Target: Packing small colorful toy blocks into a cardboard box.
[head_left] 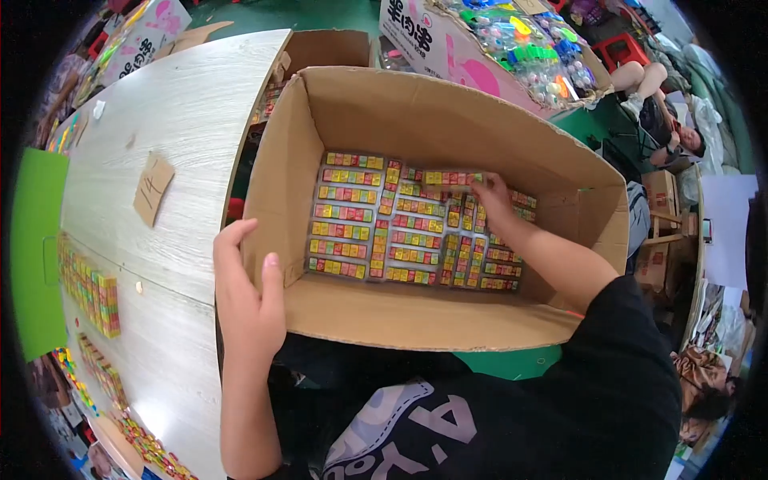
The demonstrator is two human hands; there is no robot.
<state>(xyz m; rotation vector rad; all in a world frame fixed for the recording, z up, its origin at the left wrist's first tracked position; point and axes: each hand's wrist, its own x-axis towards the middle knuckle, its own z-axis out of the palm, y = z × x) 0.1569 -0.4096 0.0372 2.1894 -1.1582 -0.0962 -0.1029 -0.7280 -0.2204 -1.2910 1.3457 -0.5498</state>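
A large open cardboard box (448, 320) stands before me. Its bottom is lined with rows of small red, yellow and green packets (344, 212), in clear packaging, some lengthwise and some crosswise. My right hand (494, 200) reaches into the box, its fingers closed on the end of one row of packets (452, 178) near the far side. That row is slightly blurred and seems to sit above the others. At the box's left wall is my left hand (250, 296), with thumb and fingers spread; it appears to touch the cardboard and holds nothing.
Left of the box, a pale wood-grain table (176, 88) carries a cardboard tag (153, 190) and stacked rows of packets (92, 292). A carton of colourful bottles (532, 56) stands beyond. Another person (676, 132) sits at far right.
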